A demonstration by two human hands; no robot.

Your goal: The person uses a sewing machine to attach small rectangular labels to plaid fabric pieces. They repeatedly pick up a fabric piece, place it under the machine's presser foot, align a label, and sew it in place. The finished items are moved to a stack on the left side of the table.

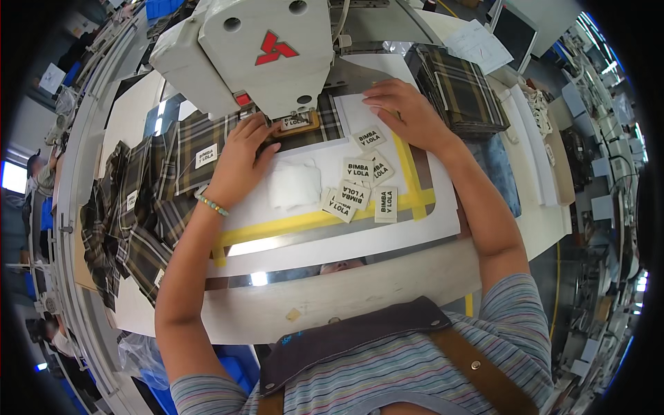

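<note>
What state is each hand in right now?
Left hand: bent at the plaid cloth under the sewing machine; whether it grips cannot be told.
Right hand: open, loosely curved, nothing visible in it.

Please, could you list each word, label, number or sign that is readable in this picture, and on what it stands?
I will not copy printed wording, only say where it stands.
Loose cream labels: dark lettering, readable.
Label on the plaid fabric, beside the left hand: similar lettering, readable.
White machine head: red emblem, no letters on it.
Apron bib: blue marks, too small to read.
Paper sheet: faint marks, unreadable.
</note>
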